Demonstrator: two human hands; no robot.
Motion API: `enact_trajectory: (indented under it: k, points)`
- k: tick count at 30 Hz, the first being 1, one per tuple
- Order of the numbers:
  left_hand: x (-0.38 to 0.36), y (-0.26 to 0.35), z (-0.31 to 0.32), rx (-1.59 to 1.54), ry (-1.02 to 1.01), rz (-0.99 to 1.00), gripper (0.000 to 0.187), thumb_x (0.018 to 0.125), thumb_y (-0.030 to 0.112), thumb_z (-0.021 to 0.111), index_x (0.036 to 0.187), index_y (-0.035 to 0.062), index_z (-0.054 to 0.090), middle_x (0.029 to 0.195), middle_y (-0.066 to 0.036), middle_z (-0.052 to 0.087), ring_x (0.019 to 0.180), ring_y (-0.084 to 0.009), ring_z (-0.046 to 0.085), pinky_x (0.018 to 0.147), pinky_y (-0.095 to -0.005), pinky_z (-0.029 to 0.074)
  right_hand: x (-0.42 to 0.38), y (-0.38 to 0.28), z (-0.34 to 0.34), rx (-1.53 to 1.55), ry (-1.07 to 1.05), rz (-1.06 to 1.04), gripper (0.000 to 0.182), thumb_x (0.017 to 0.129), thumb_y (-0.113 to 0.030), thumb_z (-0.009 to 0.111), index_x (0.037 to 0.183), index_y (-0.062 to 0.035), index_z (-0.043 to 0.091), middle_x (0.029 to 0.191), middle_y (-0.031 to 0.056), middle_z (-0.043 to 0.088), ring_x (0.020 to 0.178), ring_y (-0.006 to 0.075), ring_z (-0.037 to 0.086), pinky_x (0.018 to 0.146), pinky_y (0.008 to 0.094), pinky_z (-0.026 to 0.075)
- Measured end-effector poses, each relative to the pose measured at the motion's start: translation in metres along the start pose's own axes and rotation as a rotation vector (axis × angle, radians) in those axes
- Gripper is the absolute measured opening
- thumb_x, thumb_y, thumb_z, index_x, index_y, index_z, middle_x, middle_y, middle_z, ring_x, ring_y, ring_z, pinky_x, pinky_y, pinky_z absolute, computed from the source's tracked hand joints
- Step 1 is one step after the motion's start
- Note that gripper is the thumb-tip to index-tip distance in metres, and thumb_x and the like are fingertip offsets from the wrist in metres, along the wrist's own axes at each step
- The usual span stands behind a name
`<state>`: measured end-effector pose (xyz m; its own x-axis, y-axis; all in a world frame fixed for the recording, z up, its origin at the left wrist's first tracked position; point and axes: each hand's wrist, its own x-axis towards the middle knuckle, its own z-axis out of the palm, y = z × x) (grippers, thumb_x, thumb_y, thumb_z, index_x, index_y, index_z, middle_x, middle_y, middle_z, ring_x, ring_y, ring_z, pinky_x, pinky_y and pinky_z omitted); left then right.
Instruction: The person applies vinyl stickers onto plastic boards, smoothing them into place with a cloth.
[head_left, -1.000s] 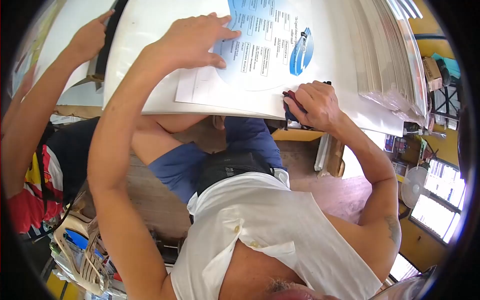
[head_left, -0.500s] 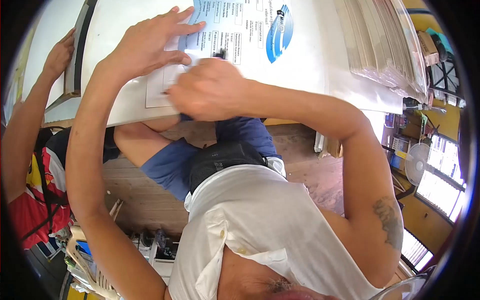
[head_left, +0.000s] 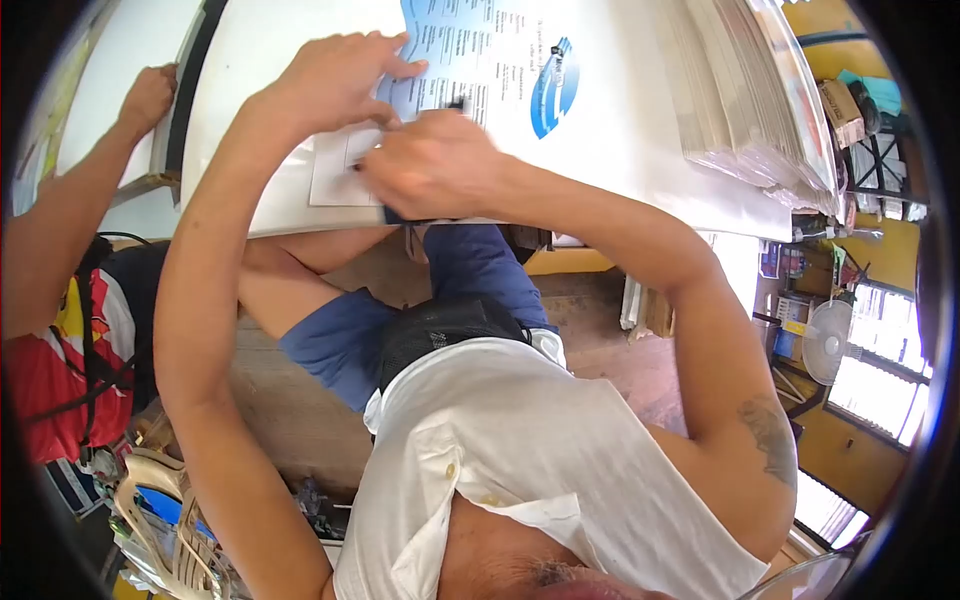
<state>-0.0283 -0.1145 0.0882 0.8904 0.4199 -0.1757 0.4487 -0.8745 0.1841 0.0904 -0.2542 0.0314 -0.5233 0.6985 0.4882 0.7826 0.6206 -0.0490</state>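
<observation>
My left hand [head_left: 345, 80] lies on the white work surface [head_left: 250, 205], its fingers spread at the left edge of a printed sheet [head_left: 430, 50] with a blue border. Close beside it, my right hand [head_left: 430, 165] is closed and slightly blurred. A dark item shows above its knuckles and a small dark tip at its left, but what it grips is mostly hidden. Partly under both hands is a small white paper [head_left: 335, 180] near the front edge. A blue oval logo [head_left: 554, 88] is printed to the right.
A stack of plastic-covered sheets [head_left: 740, 100] stands at the right of the surface. At the left, another person's hand [head_left: 150, 98] rests by a dark-edged board [head_left: 188, 110]. A plastic chair [head_left: 150, 490] is at lower left, a fan [head_left: 828, 342] at right.
The view has shifted a little. My right hand has moved slightly and stays closed beside my left hand. The other person's fingers are more curled at the board's edge.
</observation>
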Motion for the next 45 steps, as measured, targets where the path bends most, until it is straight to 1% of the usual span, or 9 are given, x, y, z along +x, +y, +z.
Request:
enact_trajectory:
  k: [4, 9, 13, 15, 19, 23, 33, 43, 45]
  points:
    - [0.0, -0.023, 0.025, 0.085, 0.074, 0.116, 0.066, 0.087, 0.017, 0.068, 0.148, 0.0358, 0.051, 0.16, -0.002, 0.041, 0.145, -0.0277, 0.042, 0.111, -0.0583, 0.039, 0.033, -0.004, 0.02, 0.012, 0.114, -0.066, 0.023, 0.086, -0.023, 0.069, 0.071, -0.0095, 0.058, 0.061, 0.0069, 0.058, 0.054, 0.0235, 0.062, 0.048, 0.0389, 0.047]
    - [-0.038, 0.005, 0.03, 0.211, 0.242, 0.07, 0.059, 0.087, 0.044, 0.069, 0.142, 0.0254, 0.057, 0.151, -0.009, 0.051, 0.141, -0.0269, 0.047, 0.112, -0.0725, 0.025, -0.06, -0.013, -0.041, -0.098, 0.015, 0.176, 0.016, 0.086, -0.024, 0.07, 0.078, -0.0128, 0.064, 0.066, 0.004, 0.059, 0.058, 0.0215, 0.062, 0.057, 0.0367, 0.048]
    - [-0.074, 0.034, 0.063, 0.448, 0.603, 0.23, 0.052, 0.086, 0.041, 0.073, 0.129, 0.0132, 0.064, 0.138, -0.008, 0.06, 0.133, -0.0269, 0.053, 0.112, -0.0625, 0.035, -0.121, 0.0, -0.096, -0.004, -0.07, 0.358, 0.022, 0.088, -0.023, 0.071, 0.074, -0.0086, 0.062, 0.065, 0.0092, 0.063, 0.055, 0.0287, 0.062, 0.053, 0.0394, 0.049]
    - [-0.105, 0.059, 0.097, 0.213, 0.769, 0.253, 0.044, 0.088, 0.039, 0.074, 0.122, 0.0108, 0.068, 0.133, -0.01, 0.061, 0.128, -0.0275, 0.055, 0.108, -0.0545, 0.043, -0.119, 0.006, -0.116, 0.054, -0.092, 0.555, 0.025, 0.089, -0.023, 0.072, 0.074, -0.0064, 0.063, 0.064, 0.012, 0.062, 0.054, 0.0317, 0.061, 0.052, 0.0403, 0.049]
    - [-0.133, 0.076, 0.13, 0.202, 0.891, 0.085, 0.035, 0.093, 0.039, 0.068, 0.117, 0.0134, 0.072, 0.122, -0.007, 0.064, 0.116, -0.0266, 0.058, 0.099, -0.0537, 0.049, -0.072, 0.013, -0.104, 0.207, 0.067, 0.806, 0.029, 0.09, -0.026, 0.073, 0.075, -0.0034, 0.064, 0.063, 0.0164, 0.062, 0.055, 0.0361, 0.062, 0.051, 0.0417, 0.048]
    - [-0.121, 0.065, 0.167, 0.35, 1.144, 0.027, 0.032, 0.092, 0.039, 0.07, 0.117, 0.0196, 0.073, 0.12, -0.005, 0.063, 0.114, -0.0238, 0.058, 0.099, -0.0501, 0.047, 0.007, 0.006, -0.03, 0.14, 0.114, 0.418, 0.025, 0.09, -0.029, 0.071, 0.08, -0.0064, 0.067, 0.068, 0.0139, 0.066, 0.058, 0.0349, 0.065, 0.053, 0.0422, 0.051]
    - [-0.108, 0.074, 0.184, 0.209, 1.243, -0.053, 0.014, 0.094, 0.024, 0.063, 0.105, 0.0251, 0.071, 0.116, -0.001, 0.061, 0.114, -0.0225, 0.052, 0.091, -0.0463, 0.042, 0.042, -0.012, 0.007, -0.045, -0.063, 0.125, 0.029, 0.085, -0.019, 0.076, 0.068, -0.01, 0.053, 0.059, 0.0064, 0.051, 0.047, 0.0223, 0.053, 0.046, 0.0357, 0.041]
    - [-0.117, 0.067, 0.167, 0.266, 1.132, -0.042, 0.02, 0.1, 0.037, 0.053, 0.114, 0.032, 0.066, 0.107, 0.003, 0.054, 0.1, -0.0159, 0.044, 0.088, -0.0411, 0.037, 0.111, 0.233, 0.047, -0.343, -0.035, 0.321, 0.017, 0.091, -0.022, 0.065, 0.086, -0.0055, 0.068, 0.071, 0.0119, 0.067, 0.063, 0.0315, 0.069, 0.056, 0.0432, 0.053]
    - [-0.119, 0.063, 0.164, 0.253, 1.119, -0.009, 0.019, 0.099, 0.039, 0.054, 0.112, 0.0324, 0.066, 0.107, 0.004, 0.054, 0.099, -0.0156, 0.043, 0.088, -0.0408, 0.036, 0.135, 0.287, 0.053, -0.358, -0.058, 0.479, 0.034, 0.095, -0.03, 0.054, 0.082, -0.0055, 0.074, 0.08, 0.0206, 0.073, 0.072, 0.0399, 0.071, 0.072, 0.0494, 0.058]
